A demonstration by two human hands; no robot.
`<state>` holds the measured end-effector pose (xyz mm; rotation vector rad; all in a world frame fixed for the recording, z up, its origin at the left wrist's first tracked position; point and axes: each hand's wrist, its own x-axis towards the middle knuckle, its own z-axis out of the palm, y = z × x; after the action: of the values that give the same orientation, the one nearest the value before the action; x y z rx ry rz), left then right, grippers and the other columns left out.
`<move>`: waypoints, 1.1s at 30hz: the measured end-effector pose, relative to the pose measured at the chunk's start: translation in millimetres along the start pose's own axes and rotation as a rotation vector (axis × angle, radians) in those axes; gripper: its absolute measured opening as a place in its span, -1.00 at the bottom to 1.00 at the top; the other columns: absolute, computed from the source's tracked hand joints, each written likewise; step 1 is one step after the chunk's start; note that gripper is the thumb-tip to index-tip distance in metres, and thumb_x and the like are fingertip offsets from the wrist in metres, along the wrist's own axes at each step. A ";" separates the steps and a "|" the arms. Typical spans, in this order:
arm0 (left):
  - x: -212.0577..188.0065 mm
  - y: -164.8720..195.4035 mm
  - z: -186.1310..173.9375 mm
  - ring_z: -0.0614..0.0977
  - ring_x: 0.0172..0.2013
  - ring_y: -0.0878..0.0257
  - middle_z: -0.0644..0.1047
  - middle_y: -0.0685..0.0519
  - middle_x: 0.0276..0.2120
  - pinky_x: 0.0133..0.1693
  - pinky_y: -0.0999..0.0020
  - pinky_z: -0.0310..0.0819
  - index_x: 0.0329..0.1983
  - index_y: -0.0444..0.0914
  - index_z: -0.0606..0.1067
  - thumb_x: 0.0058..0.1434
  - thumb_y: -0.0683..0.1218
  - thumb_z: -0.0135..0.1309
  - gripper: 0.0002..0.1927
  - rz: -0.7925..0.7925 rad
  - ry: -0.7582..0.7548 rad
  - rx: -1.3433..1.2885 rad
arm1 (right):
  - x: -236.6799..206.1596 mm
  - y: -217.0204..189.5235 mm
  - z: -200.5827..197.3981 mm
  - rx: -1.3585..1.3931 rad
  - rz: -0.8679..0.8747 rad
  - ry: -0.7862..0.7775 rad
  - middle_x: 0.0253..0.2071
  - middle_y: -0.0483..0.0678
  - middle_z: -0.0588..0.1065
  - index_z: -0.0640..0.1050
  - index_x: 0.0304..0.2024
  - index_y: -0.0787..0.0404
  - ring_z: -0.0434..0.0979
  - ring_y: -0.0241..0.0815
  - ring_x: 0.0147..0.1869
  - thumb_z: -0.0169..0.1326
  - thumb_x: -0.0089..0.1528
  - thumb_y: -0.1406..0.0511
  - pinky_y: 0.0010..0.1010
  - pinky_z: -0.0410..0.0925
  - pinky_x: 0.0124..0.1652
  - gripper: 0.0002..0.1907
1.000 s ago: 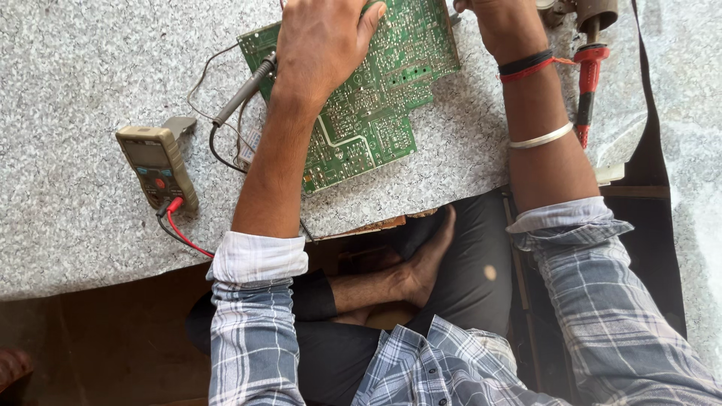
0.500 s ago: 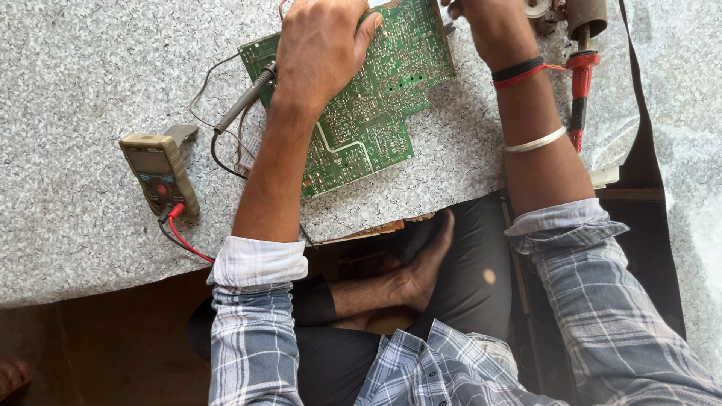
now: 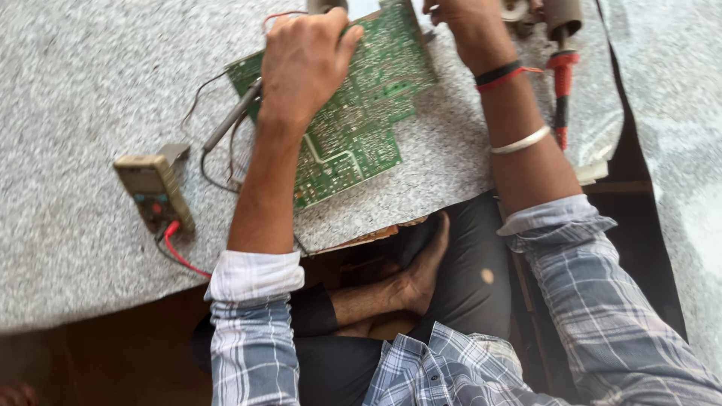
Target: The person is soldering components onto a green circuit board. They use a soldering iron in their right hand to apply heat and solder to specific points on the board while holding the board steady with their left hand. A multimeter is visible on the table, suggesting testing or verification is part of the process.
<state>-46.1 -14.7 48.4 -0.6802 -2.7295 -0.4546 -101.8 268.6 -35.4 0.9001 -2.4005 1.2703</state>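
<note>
My left hand [image 3: 304,64] is still pressing flat, fingers curled over the green circuit board [image 3: 353,120], which has barely shifted. My right hand [image 3: 459,19] at one o'clock is cropped; grip unclear. Multimeter [image 3: 154,192] sits at nine o'clock.

A seated person wears a blue-grey and white plaid shirt [image 3: 451,368] with sleeves rolled to the elbows, white lining showing at the cuffs, dark trousers [image 3: 466,263], black and red wrist bands [image 3: 502,74] and a silver bangle [image 3: 520,140]; feet bare.

A meter [image 3: 154,189] with red wire [image 3: 179,252] is lying on the speckled table [image 3: 68,90]; a red probe [image 3: 562,94] is resting far right.
</note>
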 end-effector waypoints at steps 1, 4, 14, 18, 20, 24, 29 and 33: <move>0.5 1.5 -1.3 0.61 -0.52 0.04 0.58 -0.06 -0.56 -0.17 -0.01 0.45 -0.30 -0.22 0.58 0.47 0.09 0.12 -0.67 0.004 0.007 -0.006 | 0.0 0.5 0.3 -0.063 -0.022 -0.020 -0.13 0.00 0.59 0.58 0.09 0.25 0.62 -0.19 -0.12 -0.06 0.46 0.42 -0.41 0.47 -0.20 -0.77; -0.7 6.0 -5.5 0.62 -0.41 -0.08 0.59 -0.11 -0.48 -0.18 -0.06 0.43 -0.29 -0.22 0.57 0.49 0.09 0.11 -0.67 0.019 0.029 0.033 | 5.7 3.2 6.0 -0.173 0.009 -0.043 -0.12 -0.03 0.61 0.60 0.15 0.24 0.60 -0.25 -0.17 -0.04 0.43 0.37 -0.46 0.45 -0.27 -0.71; 1.5 31.8 -21.9 0.63 -0.28 -0.17 0.63 -0.19 -0.31 -0.17 -0.07 0.43 -0.07 -0.22 0.62 0.51 0.07 0.06 -0.72 -0.001 -0.051 0.049 | 23.4 -12.9 12.9 0.346 0.316 0.185 -0.26 -0.10 0.66 0.64 -0.09 0.29 0.67 -0.35 -0.19 0.19 0.32 0.28 -0.47 0.55 -0.14 -0.79; 1.5 35.7 -22.5 0.63 -0.30 -0.16 0.63 -0.18 -0.31 -0.17 -0.06 0.44 -0.05 -0.22 0.62 0.53 0.09 0.05 -0.69 -0.006 -0.075 0.068 | 24.2 -22.0 12.7 0.435 0.333 0.193 -0.25 -0.07 0.65 0.64 -0.10 0.30 0.65 -0.33 -0.19 0.21 0.31 0.30 -0.44 0.54 -0.13 -0.81; 1.6 35.5 -21.8 0.64 -0.32 -0.15 0.63 -0.17 -0.34 -0.16 -0.06 0.44 -0.05 -0.23 0.62 0.55 0.11 0.03 -0.67 -0.041 -0.103 0.097 | 24.5 -23.8 13.2 0.488 0.356 0.181 -0.26 -0.07 0.65 0.63 -0.10 0.30 0.65 -0.33 -0.20 0.20 0.31 0.30 -0.44 0.55 -0.14 -0.81; 3.3 34.0 -21.2 0.65 -0.33 -0.11 0.64 -0.16 -0.34 -0.11 -0.05 0.44 -0.05 -0.22 0.63 0.53 0.10 0.04 -0.67 -0.024 -0.071 0.105 | 25.3 -25.8 12.7 0.443 0.373 0.176 -0.27 -0.09 0.65 0.63 -0.12 0.29 0.66 -0.33 -0.20 0.19 0.30 0.29 -0.45 0.55 -0.13 -0.81; 4.9 32.3 -19.7 0.64 -0.40 -0.05 0.64 -0.12 -0.39 -0.11 -0.03 0.42 -0.06 -0.21 0.63 0.53 0.11 0.02 -0.67 -0.061 -0.129 0.126 | 25.9 -27.9 8.7 0.370 0.367 0.152 -0.27 -0.10 0.65 0.64 -0.11 0.27 0.63 -0.34 -0.22 0.19 0.31 0.25 -0.45 0.53 -0.17 -0.79; 4.7 31.4 -19.8 0.64 -0.42 -0.01 0.64 -0.11 -0.41 -0.07 -0.02 0.42 -0.08 -0.22 0.62 0.54 0.13 0.00 -0.64 -0.070 -0.140 0.131 | 28.7 -27.7 6.9 0.376 0.348 0.153 -0.28 -0.11 0.64 0.65 -0.11 0.27 0.61 -0.35 -0.22 0.20 0.31 0.25 -0.46 0.52 -0.19 -0.79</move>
<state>-30.6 6.3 75.3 -0.6054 -2.8917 -0.2491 -105.8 240.0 -7.0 0.4542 -2.3027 1.8893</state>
